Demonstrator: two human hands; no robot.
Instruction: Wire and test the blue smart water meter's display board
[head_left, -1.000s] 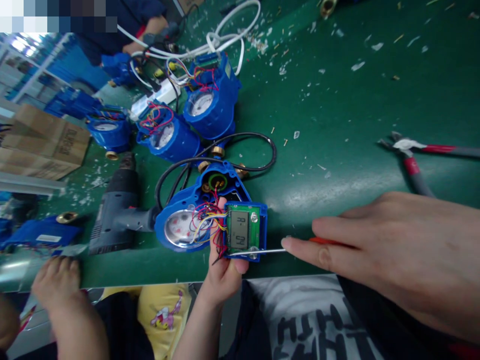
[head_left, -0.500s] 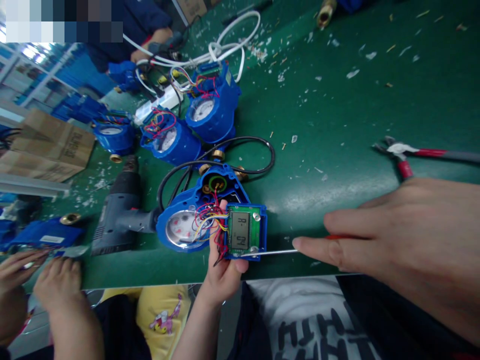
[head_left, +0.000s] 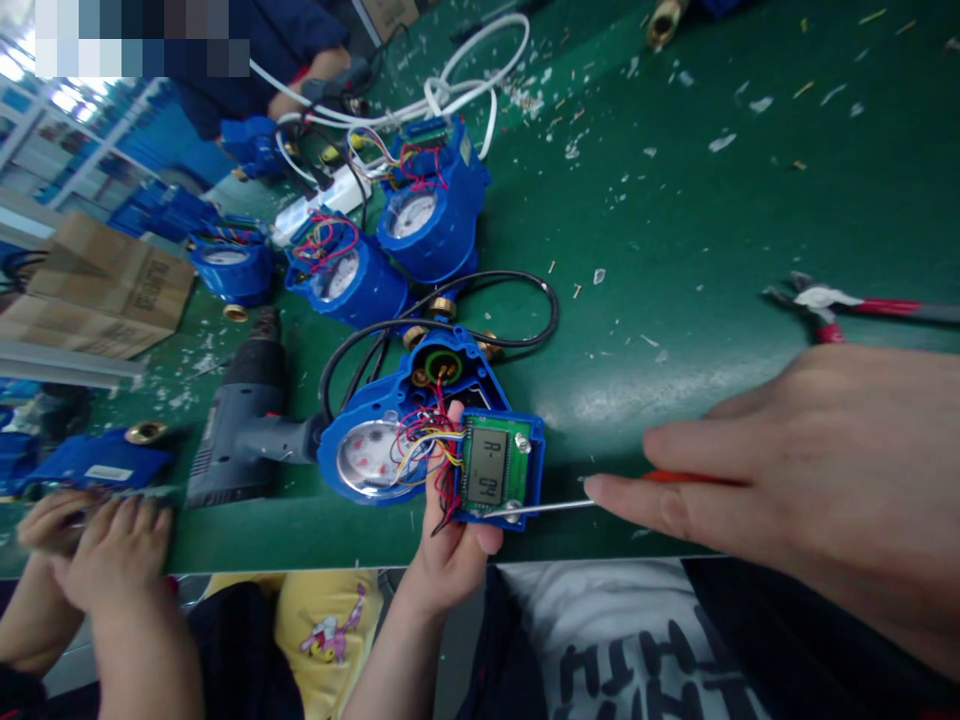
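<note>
My left hand (head_left: 450, 560) grips a blue-framed circuit board with a small display (head_left: 487, 465), thumb at its near edge and fingers behind it. Thin coloured wires run from the board to an opened blue water meter (head_left: 360, 455) lying just left of it. My right hand (head_left: 795, 480) is closed round the orange handle of a screwdriver (head_left: 559, 507). The long metal shaft points left, and its tip rests at the board's near edge, close to a silver screw. Most of the handle is hidden in my fingers.
A heat gun (head_left: 247, 430) lies left of the meter. Behind stand more blue meters (head_left: 431, 215), a white power strip (head_left: 322, 205) and cables. Red-handled pliers (head_left: 825, 298) lie beyond my right hand. A co-worker's hands (head_left: 112, 540) work at far left, near a cardboard box (head_left: 97, 290).
The view has shifted slightly, moving most things a little rightward. The co-worker's hands at left have come closer together. My grips and the screwdriver's place at the board look the same.
</note>
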